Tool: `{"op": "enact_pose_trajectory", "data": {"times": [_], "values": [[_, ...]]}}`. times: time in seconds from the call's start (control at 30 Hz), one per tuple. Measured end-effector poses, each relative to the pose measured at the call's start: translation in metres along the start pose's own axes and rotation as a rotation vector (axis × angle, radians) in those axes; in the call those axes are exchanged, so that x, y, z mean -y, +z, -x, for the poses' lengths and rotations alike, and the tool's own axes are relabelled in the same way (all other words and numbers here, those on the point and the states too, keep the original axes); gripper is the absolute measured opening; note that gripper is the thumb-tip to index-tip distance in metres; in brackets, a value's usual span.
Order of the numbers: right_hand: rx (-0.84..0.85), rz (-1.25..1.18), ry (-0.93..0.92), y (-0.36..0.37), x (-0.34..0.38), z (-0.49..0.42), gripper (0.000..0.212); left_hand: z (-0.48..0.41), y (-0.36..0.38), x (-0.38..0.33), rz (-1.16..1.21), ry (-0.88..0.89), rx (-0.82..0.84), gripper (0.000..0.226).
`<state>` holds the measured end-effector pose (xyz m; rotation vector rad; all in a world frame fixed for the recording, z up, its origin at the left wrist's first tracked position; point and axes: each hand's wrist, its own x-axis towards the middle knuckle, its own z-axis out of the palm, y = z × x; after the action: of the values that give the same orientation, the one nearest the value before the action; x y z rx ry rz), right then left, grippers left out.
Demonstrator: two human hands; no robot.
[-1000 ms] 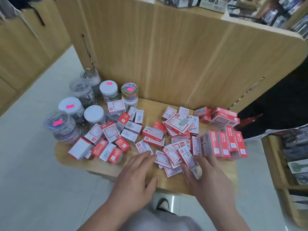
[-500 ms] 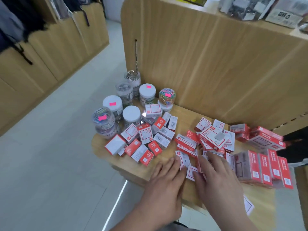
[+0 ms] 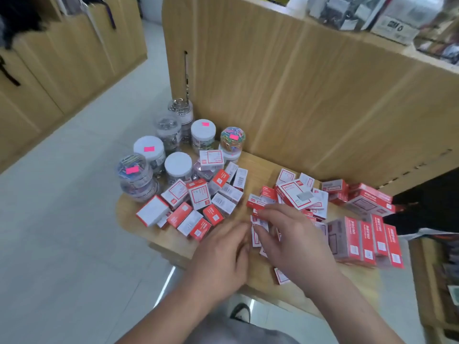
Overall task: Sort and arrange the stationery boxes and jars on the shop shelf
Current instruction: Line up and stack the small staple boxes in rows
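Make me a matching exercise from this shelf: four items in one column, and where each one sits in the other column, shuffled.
Items
1. jar of coloured clips
2. stickerless white-lidded jar
3. row of upright red boxes
4. lone small box

Places
A. alone at the near edge of the shelf
B. right end of the shelf
C. at the back, beside the wooden panel
D. front of the jar group, left side

Pairs: 1-C, 2-D, 3-B, 4-A

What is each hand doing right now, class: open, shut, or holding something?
Left hand: open, holding nothing.
Right hand: open, spread over the small boxes.
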<state>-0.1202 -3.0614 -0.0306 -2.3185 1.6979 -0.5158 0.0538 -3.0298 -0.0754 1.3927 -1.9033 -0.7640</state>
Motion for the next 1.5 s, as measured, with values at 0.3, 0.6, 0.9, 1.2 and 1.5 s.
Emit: {"op": "enact_pose_trajectory", "data": {"times": [0.3,0.6,0.9,1.2,1.5], "values": [[-0.201,-0.169,0.284,-0.093,-0.054,0.037,0.01,-0.062,0.032,-0.048,0.049,0.206,0.077,0.044],[-0.273,-0.356,0.634,-0.136,-0.181,0.04,0.017,-0.178,0.088,-0.094,-0.09,0.287,0.138,0.033],[-0.096,-0.582,0.648,-0.103,-0.25,0.006,0.035,-0.226,0.141,-0.091,-0.27,0.313,0.295,0.058],[-0.172,-0.594,0.575,-0.09,-0.252,0.011,0.031,-0.223,0.139,-0.102,-0.281,0.195,0.285,0.021],[-0.329,-0.564,0.665,-0.084,-0.256,0.011,0.028,-0.209,0.118,-0.088,-0.333,0.191,0.178,0.01]]}}
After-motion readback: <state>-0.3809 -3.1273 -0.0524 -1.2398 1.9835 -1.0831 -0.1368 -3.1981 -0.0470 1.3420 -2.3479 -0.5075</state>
